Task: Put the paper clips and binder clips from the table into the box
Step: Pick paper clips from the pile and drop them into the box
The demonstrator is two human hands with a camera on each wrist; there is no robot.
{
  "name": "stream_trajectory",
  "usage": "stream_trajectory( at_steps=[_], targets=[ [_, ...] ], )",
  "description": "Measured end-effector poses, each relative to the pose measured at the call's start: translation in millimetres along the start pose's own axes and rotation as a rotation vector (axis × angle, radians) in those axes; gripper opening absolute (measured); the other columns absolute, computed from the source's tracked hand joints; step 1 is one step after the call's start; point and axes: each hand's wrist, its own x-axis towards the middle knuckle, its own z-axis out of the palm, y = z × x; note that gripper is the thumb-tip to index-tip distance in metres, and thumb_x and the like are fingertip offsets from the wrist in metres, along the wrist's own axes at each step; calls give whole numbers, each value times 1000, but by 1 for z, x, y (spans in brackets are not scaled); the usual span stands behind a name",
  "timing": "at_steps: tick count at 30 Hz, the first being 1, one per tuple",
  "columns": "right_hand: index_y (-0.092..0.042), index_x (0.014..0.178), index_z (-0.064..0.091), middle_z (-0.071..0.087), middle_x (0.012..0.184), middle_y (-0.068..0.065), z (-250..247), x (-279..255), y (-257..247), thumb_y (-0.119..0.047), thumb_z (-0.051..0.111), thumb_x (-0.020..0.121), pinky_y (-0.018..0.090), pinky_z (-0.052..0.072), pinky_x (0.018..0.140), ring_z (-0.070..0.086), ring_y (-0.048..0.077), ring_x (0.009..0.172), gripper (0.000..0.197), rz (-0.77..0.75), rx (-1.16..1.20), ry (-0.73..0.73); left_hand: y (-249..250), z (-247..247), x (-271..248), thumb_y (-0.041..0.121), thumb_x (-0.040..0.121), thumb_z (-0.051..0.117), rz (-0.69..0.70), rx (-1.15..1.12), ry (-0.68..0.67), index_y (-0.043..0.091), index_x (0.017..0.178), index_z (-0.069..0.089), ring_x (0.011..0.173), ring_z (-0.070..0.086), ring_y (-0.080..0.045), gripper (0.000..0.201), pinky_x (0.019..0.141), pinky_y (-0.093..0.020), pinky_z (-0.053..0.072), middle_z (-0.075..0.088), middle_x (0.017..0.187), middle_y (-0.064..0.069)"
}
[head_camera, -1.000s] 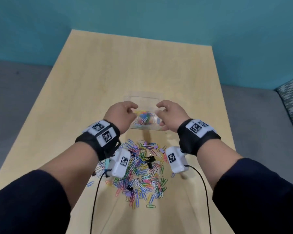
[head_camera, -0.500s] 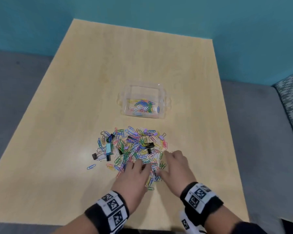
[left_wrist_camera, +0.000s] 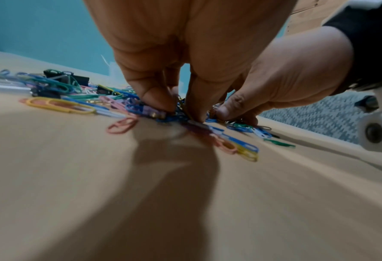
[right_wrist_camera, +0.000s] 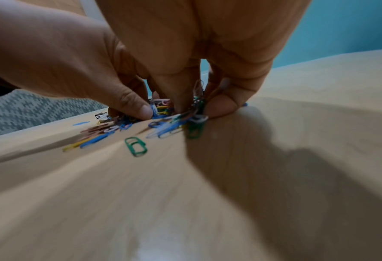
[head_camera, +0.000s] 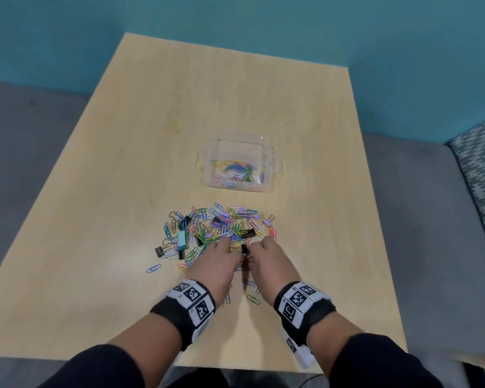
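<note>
**Hands back on the pile for a second scoop**

A second ago both hands were up at the box (head_camera: 272, 175); half a second ago they were dropping onto the near edge of the pile (head_camera: 221, 231), and now they sit pressed together at its 6 o'clock side. That reads as one load delivered and another being gathered.

The left hand (head_camera: 217, 264) has its fingers curled down, pinching a bunch of paper clips against the table (head_camera: 95, 247). The right hand (head_camera: 268, 263) does the same just beside it, fingers clenched around a tangle of clips. A black binder clip (head_camera: 248, 233) lies at 12 o'clock from the fingertips.

The box, clear and lidless, stands at 12 o'clock from the pile, apart from it. It holds a small heap of paper clips; no binder clips show inside. Most clips remain on the table, so the task looks early.
</note>
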Motion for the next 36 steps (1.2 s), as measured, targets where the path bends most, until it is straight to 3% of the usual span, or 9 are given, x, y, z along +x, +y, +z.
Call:
stream_trajectory(
  at_steps=[4,9,15,18,21,26,29,32,36],
  targets=[
    [-14,100,52,49,103,7,-5,-1,2,-9,50,91,32,32,64,50,29,86,11,-12,-9,0,-6,-7,-1,-8,71,52,25,15,32,18,87,46,80,39,-22,31,61,-33,33,37,97,-5],
    [-13,91,51,45,90,1,-9,0,6,-14,51,92,32,31,61,42,21,74,2,38,47,2,-9,-5,0,-9,70,56,19,9,22,19,78,40,70,33,-17,33,57,-31,32,27,84,1],
    [-17,82,56,58,81,1,-19,6,13,-17,57,87,36,48,67,56,21,73,5,194,297,-24,-12,-10,6,-11,72,48,-1,-84,-4,17,71,36,60,36,-18,31,53,-31,28,32,81,1],
    [-18,78,56,55,66,-1,-24,10,21,-16,60,83,36,49,57,53,19,55,6,284,493,-75,-15,-15,5,-3,80,48,-82,-223,51,14,69,50,65,50,-20,21,55,-30,38,43,81,1],
    [-14,72,54,49,60,2,-35,14,26,-9,62,81,30,42,51,47,16,46,13,349,713,-148,-20,-32,4,10,85,57,-135,-421,93,18,73,63,71,54,-13,15,62,-24,36,52,82,6],
    [-23,66,56,55,54,2,-73,37,22,-8,60,81,35,38,52,55,22,48,22,299,780,-201,-29,-79,22,16,80,66,-165,-566,100,26,65,60,60,58,-6,19,60,-25,44,58,73,9],
    [-19,71,55,60,52,-4,-105,72,16,-9,59,83,41,45,52,59,20,49,16,209,667,-82,-35,-115,51,16,81,66,-175,-512,195,25,67,62,61,58,-7,17,59,-23,42,58,70,11],
    [-16,73,54,59,60,0,-131,112,8,-10,57,83,46,56,59,62,19,50,12,158,549,66,-42,-144,89,14,81,63,-171,-473,276,18,71,67,62,64,-15,11,63,-29,51,66,71,3],
    [-18,76,58,63,74,4,-147,149,-7,-14,61,79,47,56,69,64,28,72,6,97,443,129,-39,-162,125,14,82,60,-140,-356,292,16,82,69,77,63,-22,9,69,-28,47,65,83,-1]
  ],
)
